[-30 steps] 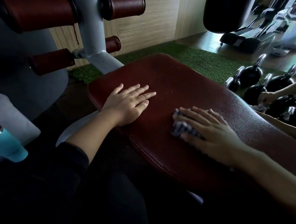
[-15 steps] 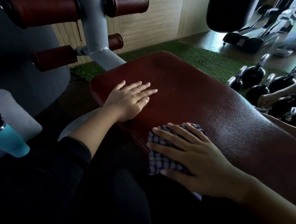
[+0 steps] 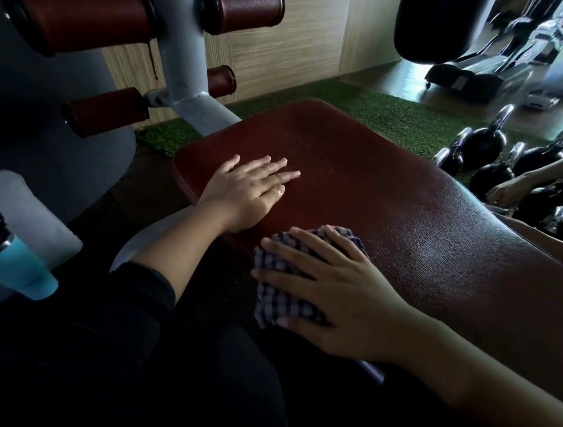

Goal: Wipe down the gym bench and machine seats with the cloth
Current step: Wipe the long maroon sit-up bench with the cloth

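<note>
A dark red padded gym bench [image 3: 394, 203] slopes across the middle of the view. My left hand [image 3: 247, 193] lies flat on its near left part, fingers straight. My right hand [image 3: 331, 294] presses a blue-and-white checked cloth [image 3: 275, 302] against the bench's near edge, fingers spread over it. The cloth hangs partly over the edge and much of it is hidden under the hand.
Red foam rollers [image 3: 79, 11] on a grey post [image 3: 181, 59] rise at the bench's far left end. A teal bottle [image 3: 17, 267] stands at the left. Black kettlebells [image 3: 486, 143] sit on green turf at the right, where another person's hand [image 3: 509, 190] reaches.
My right hand has dragged the cloth from the bench's top surface toward me, down to the near edge. The left hand has stayed flat in place.
</note>
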{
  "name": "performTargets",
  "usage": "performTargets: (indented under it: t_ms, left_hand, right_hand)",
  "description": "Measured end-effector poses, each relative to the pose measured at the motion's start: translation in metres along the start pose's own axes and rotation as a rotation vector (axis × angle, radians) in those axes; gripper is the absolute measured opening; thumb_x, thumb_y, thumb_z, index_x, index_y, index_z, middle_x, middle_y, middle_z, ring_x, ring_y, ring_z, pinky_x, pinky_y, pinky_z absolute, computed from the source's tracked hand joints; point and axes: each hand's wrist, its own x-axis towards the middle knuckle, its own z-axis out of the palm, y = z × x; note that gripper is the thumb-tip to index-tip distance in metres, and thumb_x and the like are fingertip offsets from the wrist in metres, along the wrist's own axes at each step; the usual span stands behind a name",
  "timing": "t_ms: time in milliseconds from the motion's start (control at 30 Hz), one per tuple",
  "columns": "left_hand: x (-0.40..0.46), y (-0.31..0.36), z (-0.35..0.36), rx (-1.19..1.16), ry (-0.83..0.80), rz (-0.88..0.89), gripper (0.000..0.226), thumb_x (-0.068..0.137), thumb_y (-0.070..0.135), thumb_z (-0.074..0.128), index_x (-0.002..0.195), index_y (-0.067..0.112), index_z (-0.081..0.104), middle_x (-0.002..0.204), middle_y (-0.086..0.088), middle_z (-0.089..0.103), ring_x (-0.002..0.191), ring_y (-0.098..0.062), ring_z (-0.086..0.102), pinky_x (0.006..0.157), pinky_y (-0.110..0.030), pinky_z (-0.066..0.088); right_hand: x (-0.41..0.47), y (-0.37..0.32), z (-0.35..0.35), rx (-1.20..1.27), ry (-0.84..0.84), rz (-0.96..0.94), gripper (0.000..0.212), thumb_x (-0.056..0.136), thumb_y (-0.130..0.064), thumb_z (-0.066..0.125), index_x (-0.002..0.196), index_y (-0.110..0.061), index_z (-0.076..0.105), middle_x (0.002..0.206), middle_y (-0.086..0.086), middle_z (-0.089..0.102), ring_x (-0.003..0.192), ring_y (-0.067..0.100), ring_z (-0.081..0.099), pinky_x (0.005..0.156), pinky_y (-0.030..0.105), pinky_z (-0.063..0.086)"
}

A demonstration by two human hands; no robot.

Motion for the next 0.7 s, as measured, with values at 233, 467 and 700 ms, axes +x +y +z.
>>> performTargets:
  t_ms: [233, 467, 700]
  left_hand:
    - [0.001, -0.003, 0.005, -0.016, 0.037, 0.015, 0.045, 0.103, 0.039, 0.023, 0.146, 0.053, 0.020, 0.158, 0.023, 0.011, 0.146, 0.001, 0.004, 0.119, -0.037, -0.003]
    - [-0.008, -0.008, 0.001, -0.226, 0.219, 0.046, 0.037, 0.102, 0.035, 0.040, 0.137, 0.035, 0.051, 0.151, 0.015, 0.039, 0.142, 0.000, 0.023, 0.118, -0.032, 0.005]
    - [-0.019, -0.066, 0.001, -0.195, 0.328, -0.229, 0.044, 0.099, 0.047, 0.041, 0.142, 0.039, 0.044, 0.157, 0.008, 0.028, 0.147, -0.011, 0.013, 0.119, -0.040, 0.006]
  right_hand:
    - [-0.024, 0.041, -0.012, 0.089, -0.008, 0.078, 0.056, 0.091, -0.071, 0.020, 0.145, -0.054, 0.018, 0.157, -0.020, 0.017, 0.146, 0.010, 0.016, 0.119, 0.039, 0.010]
    - [0.034, 0.035, -0.010, 0.108, -0.032, 0.261, 0.078, 0.075, -0.082, -0.005, 0.146, -0.052, 0.004, 0.159, -0.021, 0.005, 0.147, 0.008, 0.001, 0.120, 0.041, -0.001]
    - [0.057, 0.036, -0.008, 0.151, -0.013, 0.351, 0.086, 0.072, -0.077, -0.001, 0.151, -0.041, -0.001, 0.158, -0.022, -0.003, 0.146, 0.003, -0.005, 0.120, 0.037, -0.005]
